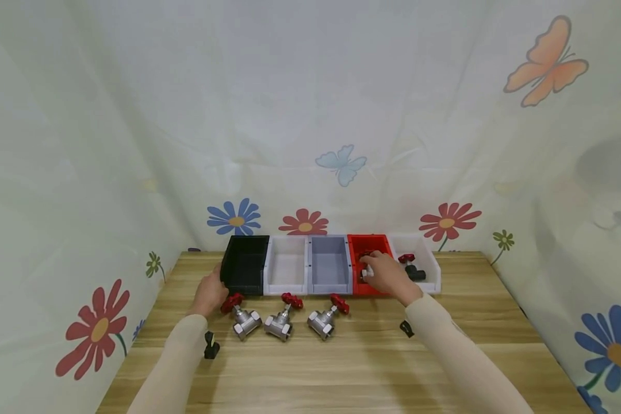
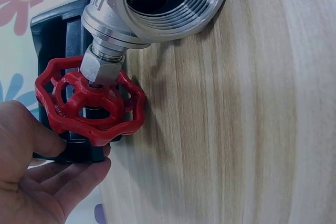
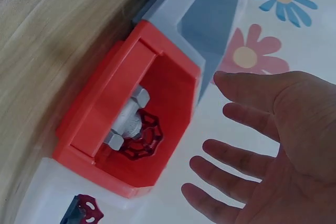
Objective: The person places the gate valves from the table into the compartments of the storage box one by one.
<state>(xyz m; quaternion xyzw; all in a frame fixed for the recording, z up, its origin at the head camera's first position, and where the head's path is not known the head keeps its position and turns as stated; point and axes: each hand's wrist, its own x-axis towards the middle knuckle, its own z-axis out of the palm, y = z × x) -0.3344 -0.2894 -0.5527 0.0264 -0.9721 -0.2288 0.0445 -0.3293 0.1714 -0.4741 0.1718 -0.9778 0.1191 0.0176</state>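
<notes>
My left hand (image 1: 209, 293) grips the near left corner of the black bin (image 1: 244, 265), thumb on one side and fingers on the other in the left wrist view. Close by, a steel valve (image 1: 245, 323) with a red handwheel (image 2: 94, 103) lies on the table. Over the red bin (image 3: 123, 61) is my right hand (image 3: 278, 150), its fingers spread and holding nothing. Inside that bin lies another metal valve (image 3: 127, 121) with a dark red handwheel. The head view shows this valve partly hidden by the right hand.
Two more red-wheeled valves, a middle one (image 1: 279, 325) and a right one (image 1: 322, 324), lie before the bins. A white bin (image 1: 287, 265) and a grey bin (image 1: 330, 265) stand mid-row. The right-end white bin (image 1: 433, 261) holds a dark valve (image 1: 416, 272). A patterned curtain (image 1: 310, 103) hangs behind.
</notes>
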